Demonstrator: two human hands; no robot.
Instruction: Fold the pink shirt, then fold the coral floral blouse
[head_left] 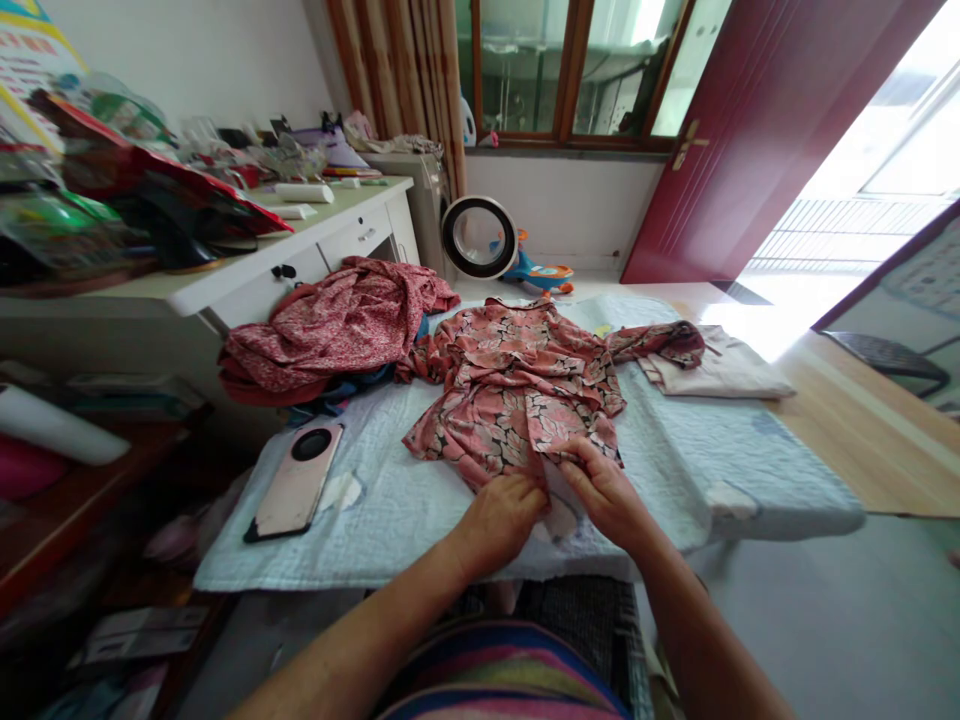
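A pink shirt with a dark and pale floral print (pixel 517 370) lies spread on a table under a light blue quilted cover (pixel 420 535). Its hem points toward me, and one sleeve stretches out to the right. My left hand (pixel 506 515) is closed on the hem beside the front opening. Just right of it, my right hand (pixel 596 485) pinches the other hem edge. A small gap showing the cover lies between the two edges. The fingertips are partly hidden by the hands and cloth.
Left of the shirt is a heap of red patterned clothes (pixel 345 320). A phone (pixel 296 480) lies at the front left. Folded pale cloth (pixel 720 365) rests at the right, under the sleeve end. A cluttered white desk (pixel 315 225) stands at the left.
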